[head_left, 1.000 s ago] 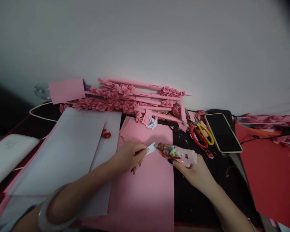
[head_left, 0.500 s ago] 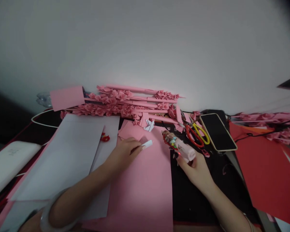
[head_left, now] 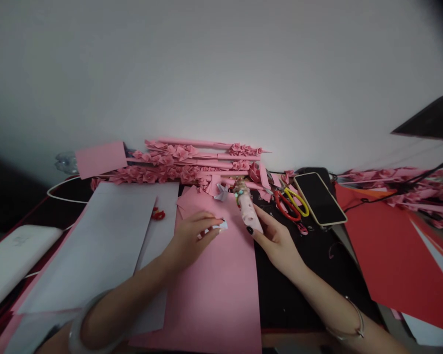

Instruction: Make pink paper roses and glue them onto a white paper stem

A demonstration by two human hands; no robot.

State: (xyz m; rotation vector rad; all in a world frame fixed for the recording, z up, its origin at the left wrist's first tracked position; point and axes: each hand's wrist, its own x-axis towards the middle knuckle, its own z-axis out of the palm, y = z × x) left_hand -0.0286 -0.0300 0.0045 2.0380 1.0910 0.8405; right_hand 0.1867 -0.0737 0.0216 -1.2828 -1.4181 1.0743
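Note:
My left hand (head_left: 194,236) pinches a small piece of white paper (head_left: 222,225) above the pink sheet (head_left: 225,295). The fingers cover most of that piece. In my right hand (head_left: 275,241) is a pale pink glue gun (head_left: 249,211), its front end crusted with colourful bead-like bits and pointing away from me. A folded white paper piece (head_left: 221,192) lies just beyond, left of the glue gun's front end. At the pink sheet's far left corner lies a smaller pink paper (head_left: 192,201).
Pink paper flower stems (head_left: 170,167) are piled along the wall. Scissors (head_left: 290,206) with red and yellow handles and a phone (head_left: 321,199) lie right, near red sheets (head_left: 395,246). White sheets (head_left: 92,246) and a white device (head_left: 18,255) are left. A black lamp-like shape (head_left: 430,118) juts in.
The glue gun has moved left and turned to point more directly away from me. My left hand's fingers now cover more of the white paper. The view has shifted slightly.

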